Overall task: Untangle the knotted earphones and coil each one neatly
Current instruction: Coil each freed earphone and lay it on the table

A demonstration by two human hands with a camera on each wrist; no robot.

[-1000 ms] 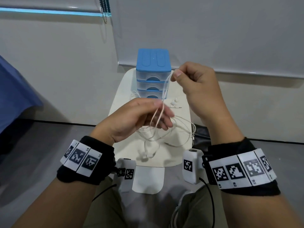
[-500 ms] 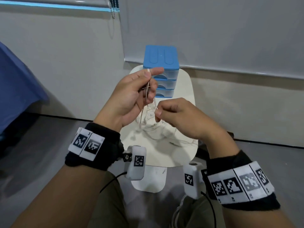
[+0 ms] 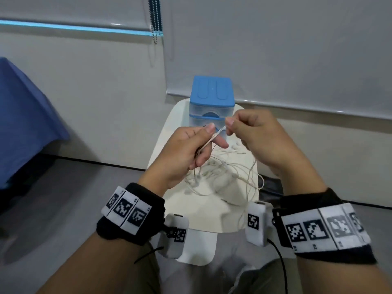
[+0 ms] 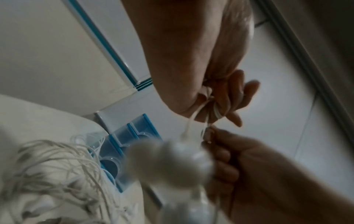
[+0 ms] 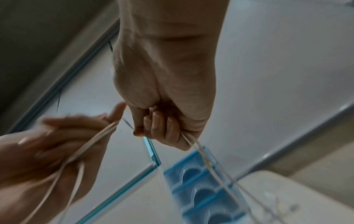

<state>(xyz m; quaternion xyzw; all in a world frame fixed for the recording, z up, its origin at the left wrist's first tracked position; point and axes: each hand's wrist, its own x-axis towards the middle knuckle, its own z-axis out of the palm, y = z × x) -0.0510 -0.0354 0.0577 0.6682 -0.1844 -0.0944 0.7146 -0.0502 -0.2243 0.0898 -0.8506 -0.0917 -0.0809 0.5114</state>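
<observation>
both hands, left hand (image 3: 182, 151) and right hand (image 3: 261, 136), pinch the white earphone cable (image 3: 214, 135) above the table (image 3: 203, 211)

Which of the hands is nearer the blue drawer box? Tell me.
Right, though the margin is small. The right hand is raised just in front of the blue drawer box, its fingertips overlapping the drawers' right edge. The left hand sits lower and further toward the person.
</observation>
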